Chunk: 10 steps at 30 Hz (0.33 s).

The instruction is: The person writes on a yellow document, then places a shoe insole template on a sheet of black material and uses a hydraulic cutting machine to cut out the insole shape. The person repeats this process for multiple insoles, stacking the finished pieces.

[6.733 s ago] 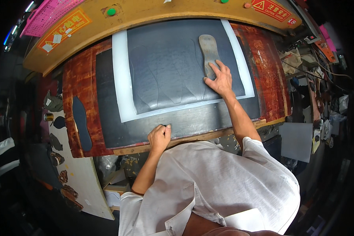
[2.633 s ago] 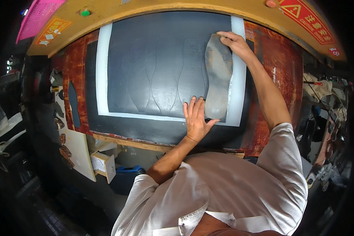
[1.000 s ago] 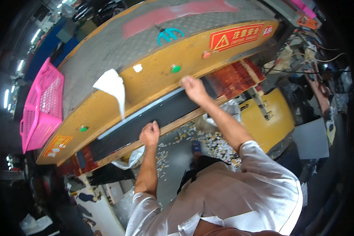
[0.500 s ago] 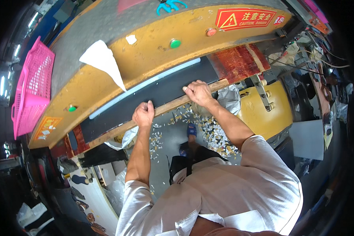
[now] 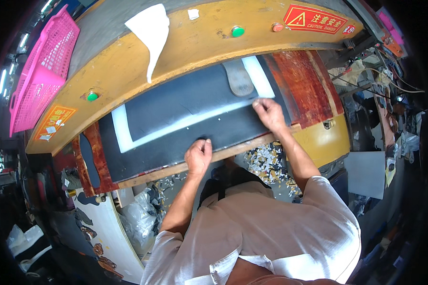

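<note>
My left hand (image 5: 198, 156) rests at the near edge of a wide black sheet (image 5: 199, 97), its fingers curled in and the thumb on top. Farther right, my right hand (image 5: 269, 115) lies over the same sheet, also closed. Whatever either might hold is hidden in the fingers. A whitish band (image 5: 176, 125) runs across the sheet and turns away at both ends. Toward the far right of it lies a grey sole-shaped piece (image 5: 240, 80). A wooden strip (image 5: 228, 153) borders the sheet's near side, below my hands.
The yellow machine beam (image 5: 195, 45), with a green button (image 5: 238, 32) and a red button (image 5: 277, 27), spans the far side. White material (image 5: 150, 28) hangs over it. A pink basket (image 5: 43, 71) stands left. Cut scraps (image 5: 266, 164) litter the floor by a yellow panel (image 5: 318, 142).
The black sheet and its wooden edge have come out toward me from under the beam, uncovering the white band and sole-shaped piece. My hands moved nearer and to the right; both remain closed.
</note>
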{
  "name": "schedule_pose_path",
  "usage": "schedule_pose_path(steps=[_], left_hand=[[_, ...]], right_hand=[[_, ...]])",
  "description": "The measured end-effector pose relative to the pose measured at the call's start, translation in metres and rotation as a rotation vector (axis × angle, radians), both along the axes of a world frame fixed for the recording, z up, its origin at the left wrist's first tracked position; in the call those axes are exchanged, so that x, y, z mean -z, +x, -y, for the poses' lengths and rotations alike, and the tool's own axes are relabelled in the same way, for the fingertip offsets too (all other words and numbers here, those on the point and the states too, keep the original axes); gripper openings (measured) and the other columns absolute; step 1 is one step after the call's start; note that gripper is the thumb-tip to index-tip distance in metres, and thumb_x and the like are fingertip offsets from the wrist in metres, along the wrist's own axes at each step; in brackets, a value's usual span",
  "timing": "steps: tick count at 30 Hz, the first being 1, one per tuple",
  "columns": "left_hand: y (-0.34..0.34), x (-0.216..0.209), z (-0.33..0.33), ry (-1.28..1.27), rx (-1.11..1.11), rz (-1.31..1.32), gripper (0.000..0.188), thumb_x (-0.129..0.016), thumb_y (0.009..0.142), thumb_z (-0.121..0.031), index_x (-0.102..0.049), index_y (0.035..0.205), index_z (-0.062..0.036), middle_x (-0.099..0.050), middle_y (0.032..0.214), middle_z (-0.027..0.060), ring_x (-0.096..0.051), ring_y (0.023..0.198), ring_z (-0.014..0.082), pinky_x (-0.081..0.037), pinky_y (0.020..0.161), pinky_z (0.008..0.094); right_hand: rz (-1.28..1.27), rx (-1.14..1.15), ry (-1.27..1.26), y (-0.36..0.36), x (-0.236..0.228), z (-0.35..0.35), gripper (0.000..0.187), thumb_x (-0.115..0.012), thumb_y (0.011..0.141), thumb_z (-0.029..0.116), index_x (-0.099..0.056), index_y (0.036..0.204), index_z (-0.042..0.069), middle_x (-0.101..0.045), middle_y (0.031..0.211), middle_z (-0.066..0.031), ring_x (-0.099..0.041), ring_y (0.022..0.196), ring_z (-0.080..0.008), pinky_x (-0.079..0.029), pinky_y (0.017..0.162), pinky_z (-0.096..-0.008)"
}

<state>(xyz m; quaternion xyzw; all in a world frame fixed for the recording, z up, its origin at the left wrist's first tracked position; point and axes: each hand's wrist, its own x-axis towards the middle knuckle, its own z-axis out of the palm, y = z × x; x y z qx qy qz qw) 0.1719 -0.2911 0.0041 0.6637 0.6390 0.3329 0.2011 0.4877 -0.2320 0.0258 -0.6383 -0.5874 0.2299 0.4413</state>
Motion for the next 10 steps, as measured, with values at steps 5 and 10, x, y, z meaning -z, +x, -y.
schedule_pose_path(steps=[5, 10], left_hand=[[-0.017, 0.0, -0.033, 0.299, 0.105, 0.102, 0.018, -0.076, 0.096, -0.02, -0.072, 0.086, -0.0053, -0.07, 0.08, 0.0097, -0.068, 0.074, 0.0315, -0.055, 0.067, 0.0443], [-0.033, 0.013, -0.067, 0.417, 0.208, 0.085, 0.015, -0.077, 0.094, -0.02, -0.072, 0.088, -0.0073, -0.071, 0.083, 0.0102, -0.069, 0.077, 0.0322, -0.055, 0.068, 0.0458]], right_hand=[[0.329, 0.107, -0.127, -0.029, -0.043, -0.099, 0.065, -0.069, 0.095, 0.048, -0.065, 0.145, 0.008, -0.066, 0.14, -0.0254, -0.065, 0.127, -0.0404, -0.049, 0.112, -0.0465], [0.549, 0.103, -0.457, -0.088, -0.081, -0.167, 0.082, -0.067, 0.095, 0.053, -0.043, 0.165, 0.018, -0.05, 0.162, -0.0195, -0.046, 0.146, -0.0493, -0.047, 0.115, -0.0498]])
